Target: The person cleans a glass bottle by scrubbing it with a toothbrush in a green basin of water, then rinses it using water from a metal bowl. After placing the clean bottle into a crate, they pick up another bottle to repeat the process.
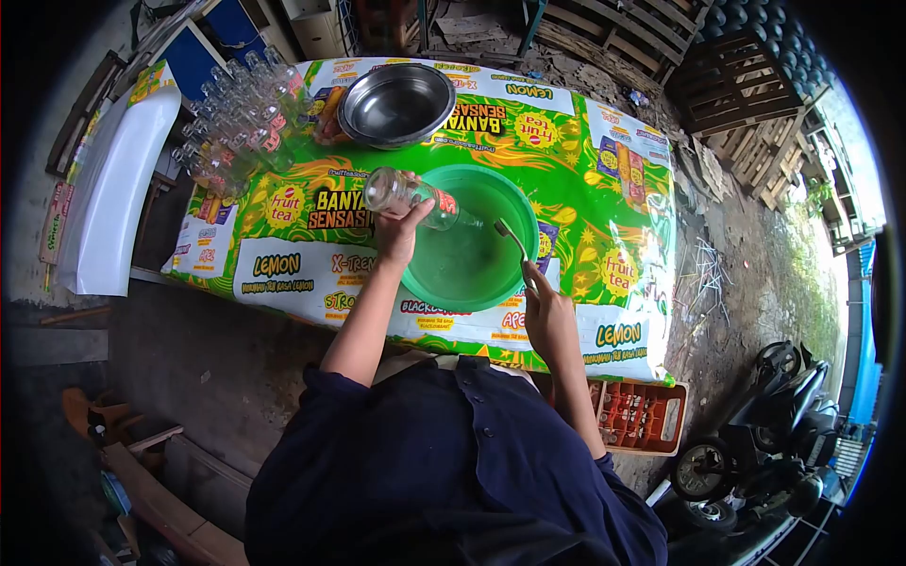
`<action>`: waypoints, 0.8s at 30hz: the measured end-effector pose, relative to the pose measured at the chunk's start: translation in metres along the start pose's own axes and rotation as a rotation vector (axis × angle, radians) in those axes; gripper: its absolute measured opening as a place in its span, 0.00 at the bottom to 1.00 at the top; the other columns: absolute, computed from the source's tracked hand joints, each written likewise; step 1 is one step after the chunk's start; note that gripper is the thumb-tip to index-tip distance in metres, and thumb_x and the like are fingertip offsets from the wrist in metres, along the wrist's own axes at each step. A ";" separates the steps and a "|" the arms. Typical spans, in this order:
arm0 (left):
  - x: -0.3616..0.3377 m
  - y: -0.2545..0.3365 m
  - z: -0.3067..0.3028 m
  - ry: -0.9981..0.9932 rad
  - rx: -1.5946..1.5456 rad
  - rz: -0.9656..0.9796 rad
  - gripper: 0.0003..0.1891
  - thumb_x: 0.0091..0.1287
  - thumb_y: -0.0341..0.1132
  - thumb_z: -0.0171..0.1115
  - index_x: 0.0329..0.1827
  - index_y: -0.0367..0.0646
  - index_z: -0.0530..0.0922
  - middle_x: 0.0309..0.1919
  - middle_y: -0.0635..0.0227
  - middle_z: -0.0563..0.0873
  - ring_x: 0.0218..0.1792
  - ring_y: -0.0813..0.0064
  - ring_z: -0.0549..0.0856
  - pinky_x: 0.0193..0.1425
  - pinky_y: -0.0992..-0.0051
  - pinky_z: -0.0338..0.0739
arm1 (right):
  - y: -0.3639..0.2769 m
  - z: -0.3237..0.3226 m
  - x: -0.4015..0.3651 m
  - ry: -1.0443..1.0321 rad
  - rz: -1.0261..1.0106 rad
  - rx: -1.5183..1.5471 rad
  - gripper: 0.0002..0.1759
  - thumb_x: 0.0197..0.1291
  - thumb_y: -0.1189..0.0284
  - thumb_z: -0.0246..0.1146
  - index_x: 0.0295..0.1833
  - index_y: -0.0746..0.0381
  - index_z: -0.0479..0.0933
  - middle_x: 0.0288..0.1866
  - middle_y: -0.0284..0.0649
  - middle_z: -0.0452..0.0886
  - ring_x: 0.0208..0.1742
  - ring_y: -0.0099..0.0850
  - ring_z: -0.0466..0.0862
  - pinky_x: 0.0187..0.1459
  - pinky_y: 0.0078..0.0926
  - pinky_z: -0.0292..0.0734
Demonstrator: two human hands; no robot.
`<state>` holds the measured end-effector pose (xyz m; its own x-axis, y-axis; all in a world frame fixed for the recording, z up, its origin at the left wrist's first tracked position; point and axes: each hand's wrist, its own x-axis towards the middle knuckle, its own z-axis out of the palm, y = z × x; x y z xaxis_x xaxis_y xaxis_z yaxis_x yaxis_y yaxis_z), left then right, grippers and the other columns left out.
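Note:
My left hand (404,226) is wrapped round a clear glass bottle (389,191) with a red label, tilted over the left rim of a green basin (517,200). The bottle's neck points toward the basin's middle, above cloudy water. On the right, my right hand (549,307) grips a toothbrush (514,241) by its handle, and the bristle end leans up over the basin's right rim. Brush and bottle are apart. A metal bowl (396,106) stands behind the basin, and many similar glass bottles (247,127) stand grouped at the table's far left.
A green printed plastic sheet (618,226) covers the table. Below its front right edge sits a red crate (646,415) with bottles in it. Wooden pallets (736,80) lie at the back right, and a motorcycle (755,462) stands at the lower right.

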<state>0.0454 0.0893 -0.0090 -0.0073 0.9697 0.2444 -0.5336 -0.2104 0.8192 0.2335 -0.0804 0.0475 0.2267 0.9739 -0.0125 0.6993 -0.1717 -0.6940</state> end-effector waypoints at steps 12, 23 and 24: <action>-0.032 -0.011 -0.012 0.058 0.098 0.020 0.29 0.53 0.25 0.67 0.57 0.40 0.64 0.51 0.63 0.74 0.54 0.72 0.74 0.60 0.70 0.69 | -0.006 0.011 0.000 -0.067 0.117 -0.290 0.22 0.61 0.74 0.52 0.62 0.56 0.69 0.31 0.54 0.80 0.30 0.51 0.80 0.31 0.46 0.74; -0.066 0.036 -0.057 -0.105 0.478 -0.012 0.30 0.50 0.23 0.70 0.55 0.37 0.65 0.52 0.58 0.75 0.54 0.68 0.77 0.59 0.69 0.73 | -0.021 0.050 -0.004 -0.123 -0.084 -0.211 0.26 0.59 0.74 0.52 0.65 0.55 0.65 0.28 0.55 0.78 0.28 0.53 0.80 0.30 0.50 0.74; -0.068 0.037 -0.056 -0.105 0.475 -0.029 0.29 0.50 0.23 0.70 0.55 0.39 0.65 0.52 0.58 0.75 0.53 0.68 0.76 0.59 0.69 0.72 | -0.016 0.053 0.003 -0.141 -0.022 -0.285 0.27 0.58 0.75 0.51 0.65 0.55 0.65 0.28 0.55 0.78 0.28 0.52 0.80 0.30 0.49 0.74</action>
<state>-0.0212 0.0225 -0.0244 0.1005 0.9634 0.2485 -0.0870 -0.2403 0.9668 0.1869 -0.0670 0.0204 0.1274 0.9853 -0.1135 0.8694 -0.1660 -0.4654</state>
